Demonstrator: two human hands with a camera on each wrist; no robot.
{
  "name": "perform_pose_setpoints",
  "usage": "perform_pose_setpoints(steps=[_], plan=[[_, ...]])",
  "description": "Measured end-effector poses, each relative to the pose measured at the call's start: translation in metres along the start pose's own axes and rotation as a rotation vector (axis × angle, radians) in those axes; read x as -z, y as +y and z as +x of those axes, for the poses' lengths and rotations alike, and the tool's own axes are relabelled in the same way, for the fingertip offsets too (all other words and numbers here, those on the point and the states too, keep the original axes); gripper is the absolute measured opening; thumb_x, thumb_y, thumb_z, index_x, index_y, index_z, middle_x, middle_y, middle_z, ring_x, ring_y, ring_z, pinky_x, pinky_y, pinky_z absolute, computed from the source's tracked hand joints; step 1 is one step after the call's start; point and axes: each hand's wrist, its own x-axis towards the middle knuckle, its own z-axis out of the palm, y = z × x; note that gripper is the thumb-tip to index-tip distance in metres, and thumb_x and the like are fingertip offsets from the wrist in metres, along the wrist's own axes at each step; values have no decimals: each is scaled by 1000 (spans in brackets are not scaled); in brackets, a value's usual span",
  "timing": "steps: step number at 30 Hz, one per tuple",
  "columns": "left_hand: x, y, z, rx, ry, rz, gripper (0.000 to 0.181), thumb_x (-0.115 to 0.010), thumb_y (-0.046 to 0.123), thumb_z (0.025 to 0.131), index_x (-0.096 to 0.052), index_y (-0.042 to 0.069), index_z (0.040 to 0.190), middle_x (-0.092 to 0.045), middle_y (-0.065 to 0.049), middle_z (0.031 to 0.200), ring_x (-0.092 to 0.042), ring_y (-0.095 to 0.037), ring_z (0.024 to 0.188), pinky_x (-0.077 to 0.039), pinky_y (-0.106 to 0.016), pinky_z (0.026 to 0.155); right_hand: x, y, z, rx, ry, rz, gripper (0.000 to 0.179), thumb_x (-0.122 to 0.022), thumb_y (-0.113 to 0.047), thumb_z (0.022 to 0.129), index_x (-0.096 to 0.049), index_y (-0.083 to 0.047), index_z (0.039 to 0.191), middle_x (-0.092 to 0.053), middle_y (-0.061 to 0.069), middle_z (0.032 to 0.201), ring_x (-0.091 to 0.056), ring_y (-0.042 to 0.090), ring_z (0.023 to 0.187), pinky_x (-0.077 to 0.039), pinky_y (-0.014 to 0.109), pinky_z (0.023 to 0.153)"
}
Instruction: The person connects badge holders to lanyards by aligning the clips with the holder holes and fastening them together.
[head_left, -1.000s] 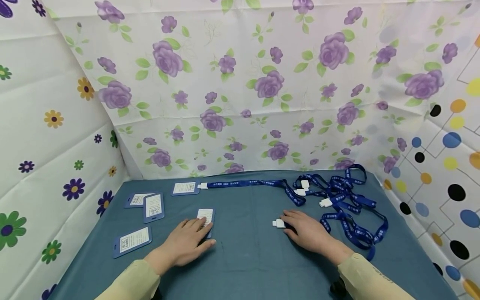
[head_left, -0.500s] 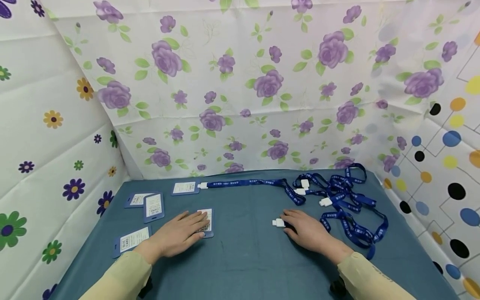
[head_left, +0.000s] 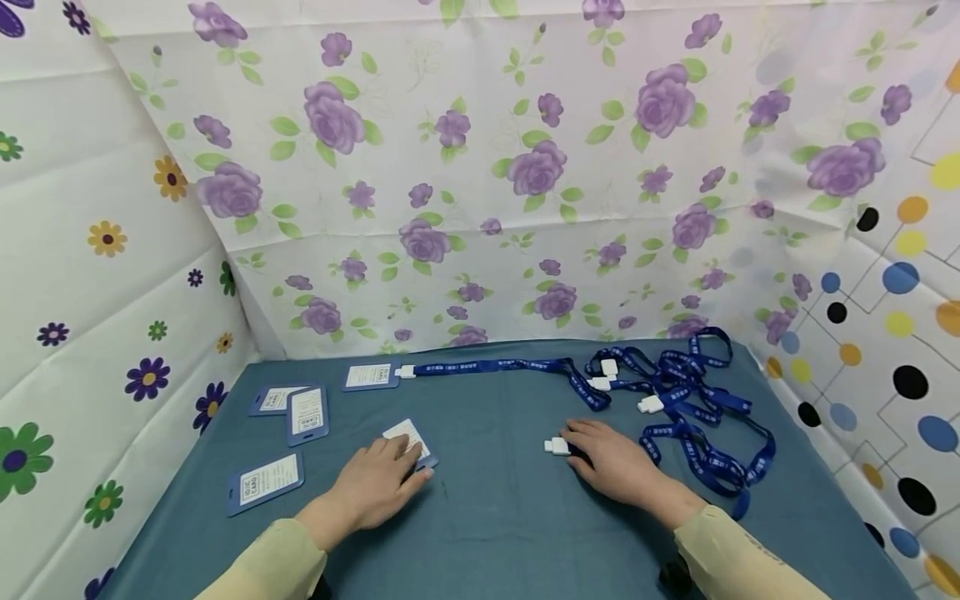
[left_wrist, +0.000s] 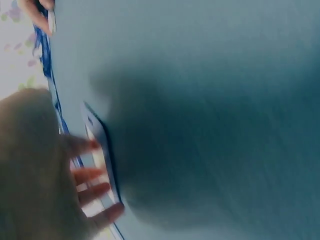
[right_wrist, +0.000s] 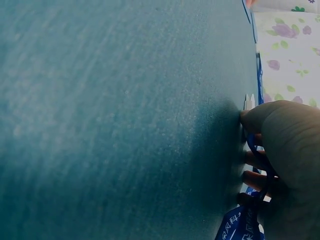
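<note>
In the head view my left hand (head_left: 375, 483) lies over a blue badge holder (head_left: 406, 430) with a white card in it, turned at a slant. Its fingers, extended, rest on the card face, as the left wrist view also shows on the badge holder (left_wrist: 95, 128). Across the table my right hand (head_left: 615, 462) holds a blue lanyard close to its end. A white plastic clip (head_left: 557, 447) sticks out past the thumb and forefinger toward the left. The lanyard's printed strap (right_wrist: 232, 226) runs under the palm.
Several loose badge holders (head_left: 265, 483) lie at the left. At the back, another badge holder (head_left: 371, 377) is joined to a stretched-out lanyard (head_left: 487, 367). More lanyards (head_left: 686, 375) are heaped at the right rear. Patterned cloth walls (head_left: 480, 167) enclose the blue-green table (head_left: 495, 533).
My left hand slid left over the upright badge holder, then came back right, and the holder has rotated to a slant. My right hand and its lanyard have stayed put.
</note>
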Motion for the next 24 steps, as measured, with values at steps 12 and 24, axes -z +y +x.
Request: perform_pose_setpoints(steps=[12,24], plan=[[13,-34,-7,-215,-6,63,62,-41,52,108,-40,17,160,-32,-10,166,-28,-34,151,-22,-60,119,1,-1,0,9,-2,8,47,-66,-32,102,-60,-12,145,-51,9,153,-46,32,141,-39,54,113],[-9,-28,-4,-82,38,63,64,-31,60,108,-49,21,155,-42,-12,159,-38,-35,145,-21,-64,117,1,-2,0,3,-10,0,48,-66,-31,102,-59,-12,146,-50,10,153,-45,32,142,-39,55,112]])
